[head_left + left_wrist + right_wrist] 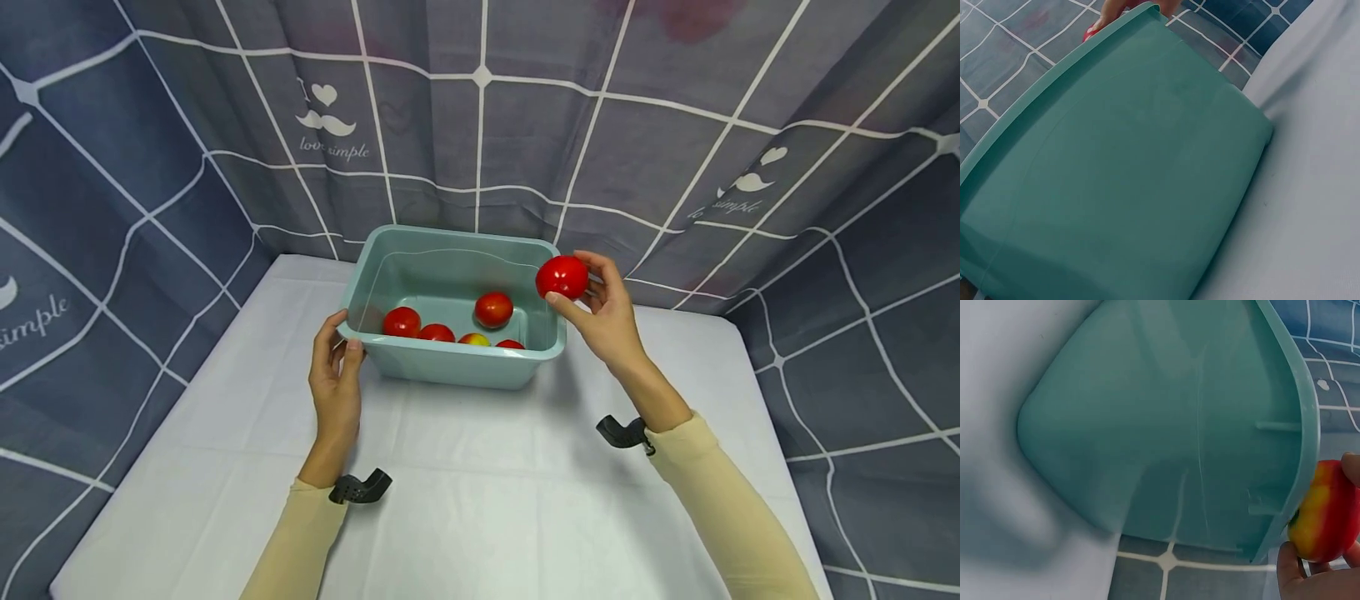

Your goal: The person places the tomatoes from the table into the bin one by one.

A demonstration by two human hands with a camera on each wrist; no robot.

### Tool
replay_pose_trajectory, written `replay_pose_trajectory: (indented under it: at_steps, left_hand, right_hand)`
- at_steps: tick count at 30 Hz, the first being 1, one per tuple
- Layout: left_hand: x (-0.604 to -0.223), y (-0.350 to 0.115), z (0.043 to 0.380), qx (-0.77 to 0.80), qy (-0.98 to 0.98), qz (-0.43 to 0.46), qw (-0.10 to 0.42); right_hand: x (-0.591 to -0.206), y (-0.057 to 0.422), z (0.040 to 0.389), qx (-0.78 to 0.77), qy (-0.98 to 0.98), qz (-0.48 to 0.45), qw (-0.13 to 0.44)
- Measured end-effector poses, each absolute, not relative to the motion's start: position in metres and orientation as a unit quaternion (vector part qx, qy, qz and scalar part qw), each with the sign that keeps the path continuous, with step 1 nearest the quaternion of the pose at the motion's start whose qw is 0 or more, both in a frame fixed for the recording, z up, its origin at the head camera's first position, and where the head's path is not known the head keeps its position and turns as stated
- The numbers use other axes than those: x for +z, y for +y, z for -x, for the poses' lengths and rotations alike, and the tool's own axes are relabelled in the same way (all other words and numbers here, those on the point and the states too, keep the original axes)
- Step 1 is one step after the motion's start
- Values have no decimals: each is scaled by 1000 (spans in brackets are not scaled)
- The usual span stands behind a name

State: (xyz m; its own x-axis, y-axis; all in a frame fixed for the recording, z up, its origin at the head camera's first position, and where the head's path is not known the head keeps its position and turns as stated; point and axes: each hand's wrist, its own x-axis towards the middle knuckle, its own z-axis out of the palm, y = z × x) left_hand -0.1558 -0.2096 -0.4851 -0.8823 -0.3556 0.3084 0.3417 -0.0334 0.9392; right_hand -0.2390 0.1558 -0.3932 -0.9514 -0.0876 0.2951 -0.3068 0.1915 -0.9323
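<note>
A pale blue-green plastic bin (450, 362) sits on the white-covered table, with several shiny red fruits inside that look like apples, among them one red fruit (493, 309) towards the back right. One low piece shows yellow (474, 339), partly hidden by the front wall. My left hand (335, 387) holds the bin's left front corner, thumb and fingers at the rim. Over the right rim, my right hand (609, 321) grips a glossy red apple (562, 277) between thumb and fingers. In the right wrist view this apple (1325, 512) shows a yellow side beside the bin's rim.
A white cloth (465, 500) covers the table around the bin. Dark grey curtains (540, 125) with white grid lines rise close behind the bin and along both sides. Each wrist carries a black mount, one being the left mount (362, 487).
</note>
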Motion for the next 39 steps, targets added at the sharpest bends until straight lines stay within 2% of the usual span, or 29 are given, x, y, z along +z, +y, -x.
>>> replay_pose_trajectory:
  at_steps: [24,31,39]
  left_hand:
    - [-486,-212,150,-714,-655,-16,246]
    - [-485,-212,151,-717,-652,-9,247]
    - [-483,-210,155,-716,-653,-2,247]
  right_hand:
    - [-374,104,275,441,-864,-243,7]
    - [-366,92,279,364,-890,-275,10]
    - [-360,90,278,397,-870,-290,29]
